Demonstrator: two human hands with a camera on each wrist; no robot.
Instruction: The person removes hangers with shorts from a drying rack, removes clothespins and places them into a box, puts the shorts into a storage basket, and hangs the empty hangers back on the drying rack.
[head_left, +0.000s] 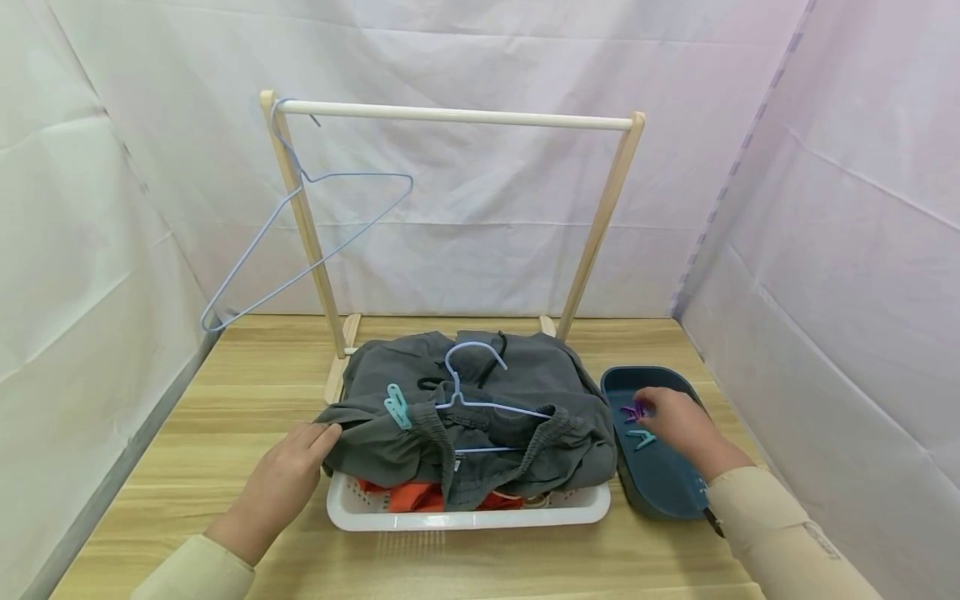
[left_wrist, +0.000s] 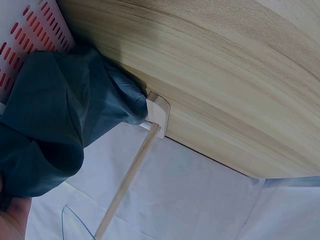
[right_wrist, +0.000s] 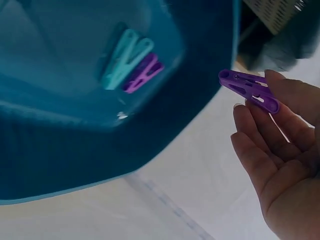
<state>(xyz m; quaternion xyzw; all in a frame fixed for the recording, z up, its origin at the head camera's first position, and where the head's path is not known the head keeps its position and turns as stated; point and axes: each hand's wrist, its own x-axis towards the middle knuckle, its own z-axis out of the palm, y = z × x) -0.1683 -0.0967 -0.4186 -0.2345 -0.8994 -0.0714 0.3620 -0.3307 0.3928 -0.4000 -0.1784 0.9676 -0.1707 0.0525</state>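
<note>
Dark grey pants with a gathered waistband lie over a white basket, a light blue hanger inside the waistband. One teal clothespin is clipped on their left part. My left hand pinches the left edge of the pants, its fingertips partly under the cloth in the left wrist view. Over the dark blue tray, my right hand holds a purple clothespin between thumb and fingers. In the right wrist view, a teal clothespin and another purple clothespin lie in the tray.
Behind the basket stands a wooden rack with a white rail. A second light blue hanger hangs at the rail's left end. Orange cloth shows inside the basket. White curtains enclose the wooden table.
</note>
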